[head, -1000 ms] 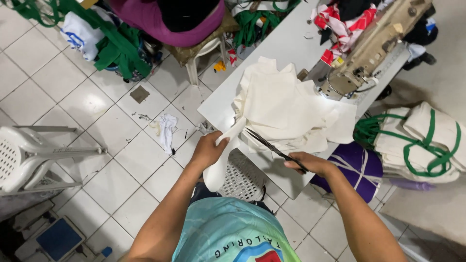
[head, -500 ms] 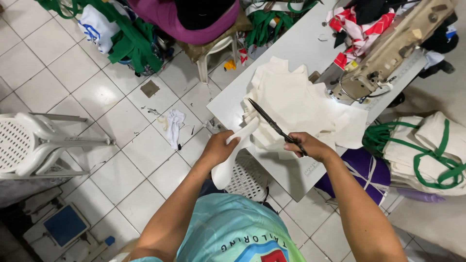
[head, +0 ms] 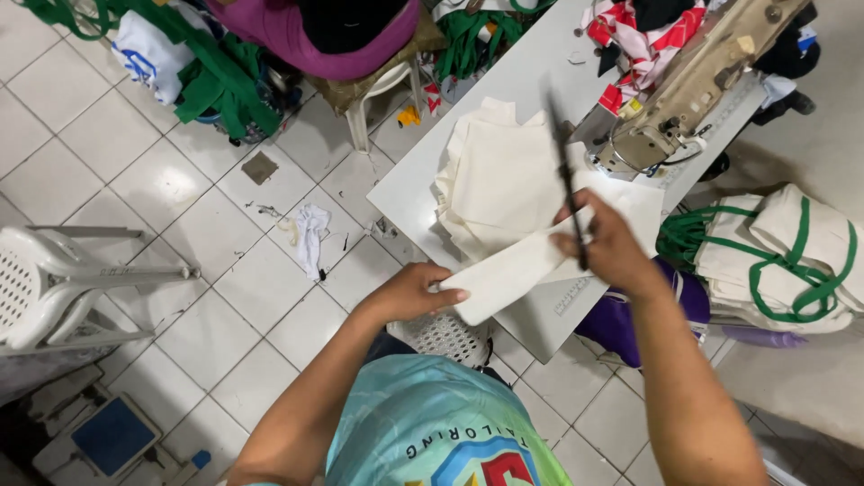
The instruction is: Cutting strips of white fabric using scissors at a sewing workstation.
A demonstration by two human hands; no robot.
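My left hand (head: 416, 292) pinches the near end of a long cream fabric strip (head: 508, 270), stretched level above the table's front corner. The strip's other end is under my right hand (head: 605, 241), which also grips dark scissors (head: 565, 175) with blades pointing up and away. Beneath the strip lies a stack of cream fabric pieces (head: 499, 180) on the white table (head: 540, 67).
A beige sewing machine (head: 693, 85) stands on the table's right side, red-and-white cloth (head: 630, 40) behind it. Cream bags with green straps (head: 774, 252) pile at right. A person in purple (head: 315, 36) sits on a stool beyond. A white plastic chair (head: 63, 288) lies at left.
The strip swung from hanging down to stretched level between both hands. My right hand rose and turned the scissors from lying across the fabric to pointing upward.
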